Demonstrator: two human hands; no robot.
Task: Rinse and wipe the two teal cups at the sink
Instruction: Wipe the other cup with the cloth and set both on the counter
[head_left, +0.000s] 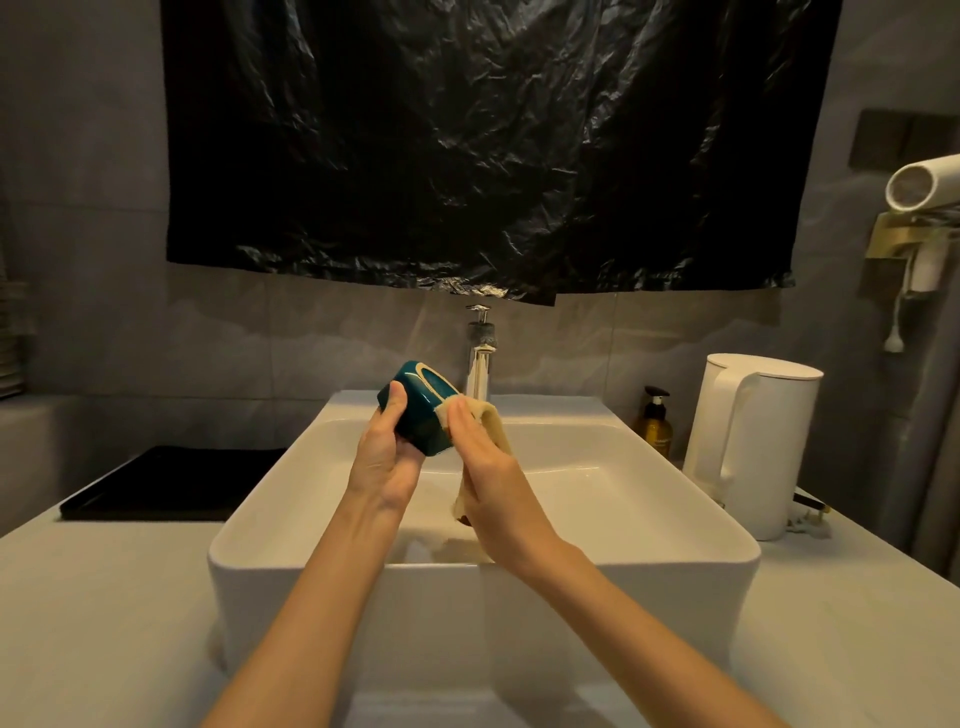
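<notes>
Left hand (387, 452): fingers and thumb curled round teal cup (423, 410), held tilted above white sink (649, 561), apparently base-up, near faucet (480, 358). Right hand (485, 462): fingers straight, pressing beige cloth (493, 421) against cup's side.

Grey tiled wall (104, 312), dim warm light. Black plastic sheet (493, 145) at 12 o'clock. White countertop (104, 597); black tray (171, 483) at 9 o'clock, white kettle (753, 441) at 3 o'clock.

One glossy teal cup (423, 415), tipped sideways, held above the sink (545, 410); beige cloth (498, 423) against it.
</notes>
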